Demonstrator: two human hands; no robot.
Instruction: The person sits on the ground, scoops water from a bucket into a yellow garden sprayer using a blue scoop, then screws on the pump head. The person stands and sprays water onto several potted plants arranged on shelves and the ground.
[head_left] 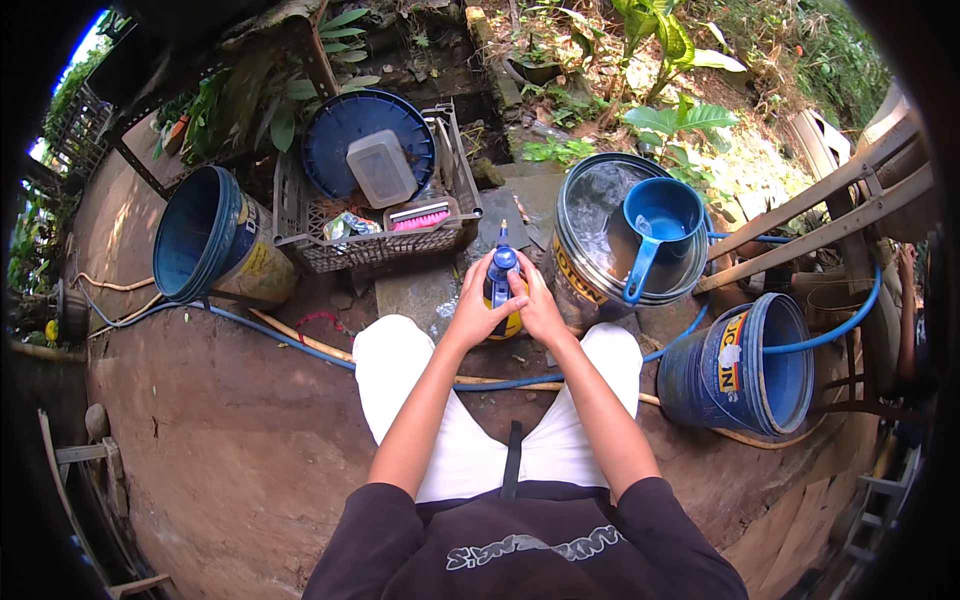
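Observation:
Between my knees I hold a blue bottle [504,262] with a narrow pointed tip and some yellow lower down. My left hand [474,312] wraps its left side, and my right hand [540,308] closes round the right side, the thumbs near each other in front. Much of the bottle's body is hidden by the fingers. Just right of it stands a large bucket of water [572,270], with a blue dipper [645,262] lying across its top. Ahead to the left is a grey plastic crate [350,252].
The crate bears a round dark-blue lid [325,125], a clear plastic container [382,170] and a pink-bristled brush [420,220]. Tilted buckets lie left [262,265] and right [690,375]. A blue hose [265,328] crosses the ground behind my hands. Wooden bars [800,225] jut in from the right.

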